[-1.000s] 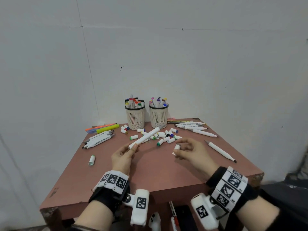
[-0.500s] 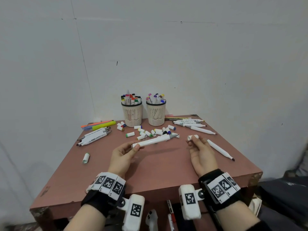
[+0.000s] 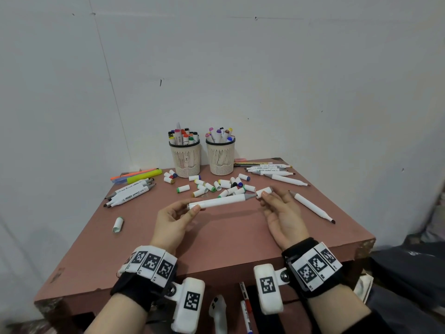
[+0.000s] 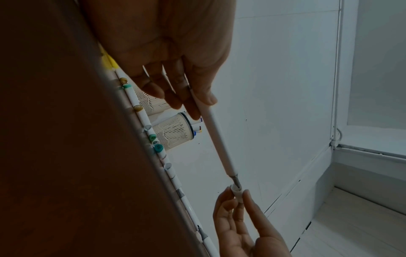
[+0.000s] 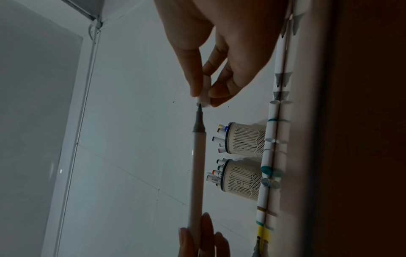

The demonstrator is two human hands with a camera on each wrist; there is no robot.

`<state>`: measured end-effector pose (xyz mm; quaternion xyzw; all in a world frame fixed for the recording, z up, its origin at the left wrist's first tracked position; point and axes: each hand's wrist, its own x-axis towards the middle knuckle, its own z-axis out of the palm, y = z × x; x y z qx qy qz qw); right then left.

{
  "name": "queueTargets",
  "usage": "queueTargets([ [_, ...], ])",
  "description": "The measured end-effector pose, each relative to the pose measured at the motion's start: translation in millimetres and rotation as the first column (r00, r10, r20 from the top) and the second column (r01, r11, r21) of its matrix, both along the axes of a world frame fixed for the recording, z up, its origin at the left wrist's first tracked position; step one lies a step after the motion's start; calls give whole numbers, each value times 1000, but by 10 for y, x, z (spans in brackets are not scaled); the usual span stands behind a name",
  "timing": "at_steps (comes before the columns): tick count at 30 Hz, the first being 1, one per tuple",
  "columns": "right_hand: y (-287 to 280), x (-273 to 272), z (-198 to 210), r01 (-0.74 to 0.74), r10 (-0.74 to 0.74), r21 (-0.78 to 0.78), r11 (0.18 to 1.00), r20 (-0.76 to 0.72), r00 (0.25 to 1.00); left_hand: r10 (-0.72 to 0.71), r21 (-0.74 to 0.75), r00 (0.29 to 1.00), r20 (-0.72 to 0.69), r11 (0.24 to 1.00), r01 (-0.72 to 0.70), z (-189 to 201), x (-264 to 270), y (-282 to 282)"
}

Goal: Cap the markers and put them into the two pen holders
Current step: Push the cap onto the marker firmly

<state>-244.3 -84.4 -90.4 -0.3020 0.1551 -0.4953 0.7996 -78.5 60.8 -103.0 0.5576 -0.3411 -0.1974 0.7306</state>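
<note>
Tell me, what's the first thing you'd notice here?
Probably the white marker held level over the middle of the table: the left hand holds one end, and the right hand pinches a little cap right at its grey tip. Behind them, two pen holders full of colourful markers stand by the wall.

Two pen holders (image 3: 185, 159) stand behind scattered caps (image 3: 224, 185), loose markers (image 3: 131, 192) either side.
</note>
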Motion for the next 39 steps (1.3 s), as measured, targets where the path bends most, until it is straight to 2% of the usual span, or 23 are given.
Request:
queueTargets([
  [7, 49, 9, 7, -80, 78, -14, 997, -98, 992, -32, 39, 999, -7, 999, 32, -1, -11, -25],
  [12, 19, 24, -44, -90, 78, -56, 994, -192, 978, -30, 82, 999, -13, 996, 31, -28, 18, -44],
  [21, 61, 16, -71, -189, 67, -217, 958, -473, 878, 51, 127, 998, 37, 990, -56, -54, 51, -52],
  [25, 67, 33, -84, -172, 53, -220, 960, -460, 886, 52, 110, 999, 11, 993, -53, -44, 39, -44],
  [31, 108, 19, -21, -121, 41, -192, 974, -374, 926, 123, 83, 984, -130, 990, -113, 35, 8, -41],
  [33, 126, -2, 4, -89, 12, -200, 976, -356, 934, 157, 72, 973, -167, 987, -147, 59, 19, -33],
  [35, 146, -67, 52, -28, -85, -286, 958, -376, 923, 178, 44, 963, -201, 984, -172, 97, 5, -13],
  [37, 161, -187, 165, 44, -245, -451, 891, -398, 884, 197, 21, 955, -222, 980, -197, 148, -5, 12],
  [39, 149, -331, 343, 68, -365, -614, 787, -374, 853, 228, 24, 946, -232, 973, -229, 199, 36, 38],
])
